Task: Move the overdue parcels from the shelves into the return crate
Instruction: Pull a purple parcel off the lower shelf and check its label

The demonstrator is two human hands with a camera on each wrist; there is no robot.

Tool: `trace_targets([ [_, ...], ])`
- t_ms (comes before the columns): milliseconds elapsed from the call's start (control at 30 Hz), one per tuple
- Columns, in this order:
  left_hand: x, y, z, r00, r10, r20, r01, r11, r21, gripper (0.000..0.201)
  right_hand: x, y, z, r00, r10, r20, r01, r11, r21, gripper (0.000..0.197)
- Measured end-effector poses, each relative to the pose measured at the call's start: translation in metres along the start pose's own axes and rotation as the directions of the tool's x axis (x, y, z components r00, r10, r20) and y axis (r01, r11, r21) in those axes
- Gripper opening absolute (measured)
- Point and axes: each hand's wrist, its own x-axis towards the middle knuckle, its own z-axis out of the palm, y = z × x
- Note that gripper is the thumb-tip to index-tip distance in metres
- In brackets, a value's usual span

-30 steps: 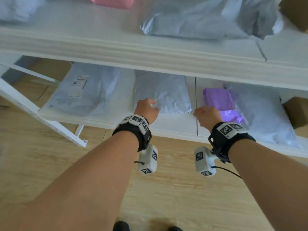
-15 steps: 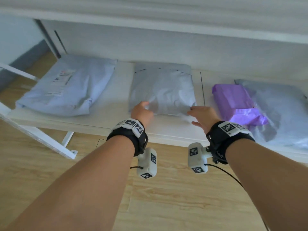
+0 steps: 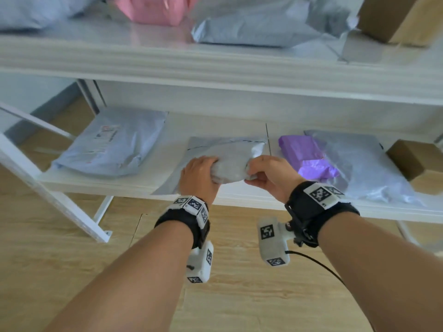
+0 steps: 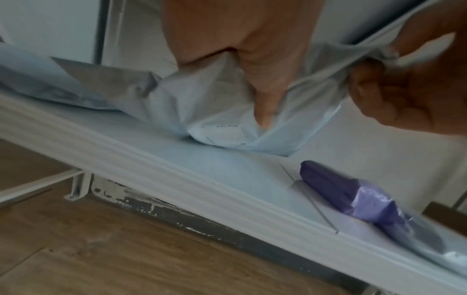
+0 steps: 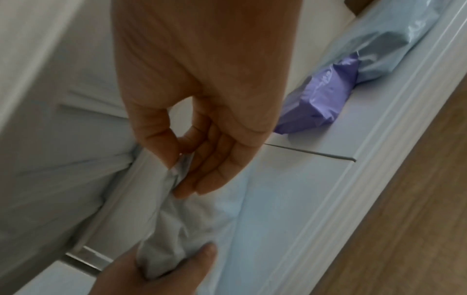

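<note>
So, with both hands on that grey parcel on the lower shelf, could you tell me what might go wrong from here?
1. The right hand only pinches a bunched corner of the grey parcel; the thin film could slip free or tear.
2. The left hand grips the other end, so the middle may sag and catch the shelf's front lip.
3. The purple parcel lies close on the right and could be dragged along.

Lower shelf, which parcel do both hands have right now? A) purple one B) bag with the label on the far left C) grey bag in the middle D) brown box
C: the left hand and right hand grip the near edge of the middle grey bag.
</note>
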Motion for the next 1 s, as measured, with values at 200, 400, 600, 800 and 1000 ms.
trace_targets([
  [200, -0.032, 0.035, -0.049, 0.967, -0.238, -0.093, 0.216, 0.955, -0.203, 0.021, -0.059, -0.022, -0.010, 0.996, -0.035, -0.087, 0.044, 0.994, 0.104, 0.011],
  [400, -0.066, 0.031, -0.076, 0.795, -0.607, -0.010, 0.486, 0.647, -0.587, 0.029, -0.099, 0.012, -0.026, 0.959, 0.120, -0.257, -0.120, 0.993, 0.016, 0.011],
  [600, -0.102, 0.018, -0.080, 0.631, -0.740, 0.232, 0.641, 0.328, -0.694, 0.035, -0.127, 0.048, -0.015, 0.933, 0.260, -0.248, -0.292, 0.951, -0.103, 0.017],
  [800, -0.124, 0.022, -0.080, 0.581, -0.669, 0.463, 0.699, 0.118, -0.706, 0.022, -0.147, 0.055, -0.010, 0.937, 0.312, -0.158, -0.337, 0.927, -0.165, 0.062],
  [1000, -0.138, 0.035, -0.078, 0.596, -0.555, 0.581, 0.672, -0.052, -0.739, 0.023, -0.153, 0.047, -0.004, 0.980, 0.184, -0.069, -0.179, 0.981, 0.081, 0.043],
])
